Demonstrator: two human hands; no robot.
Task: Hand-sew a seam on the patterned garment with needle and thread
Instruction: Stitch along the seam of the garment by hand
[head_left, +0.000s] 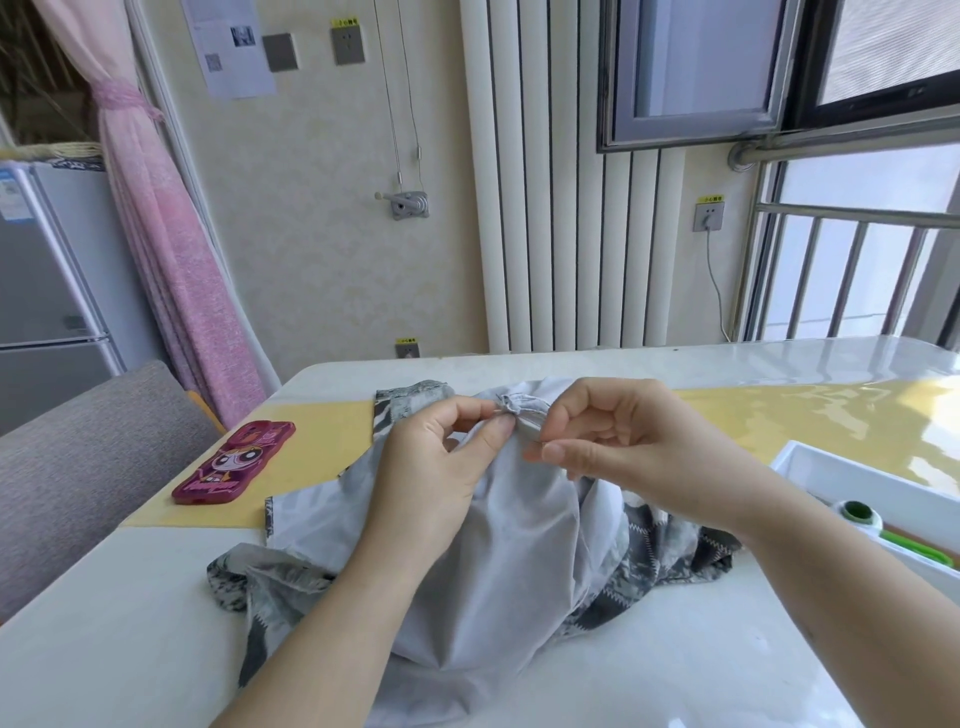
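A patterned grey garment (511, 561) is heaped on a white bench (701, 665), pale inner side up. At the top of the heap a gathered seam edge (522, 408) is lifted and pinched from the left in the grip of the left hand (441, 457), thumb and forefinger pressed onto the cloth. The edge runs down and right toward the right hand (628, 441), held just beside it. That grip is pinched together, most likely on the needle, which is too thin to be made out. Both forearms are angled inward over the cloth.
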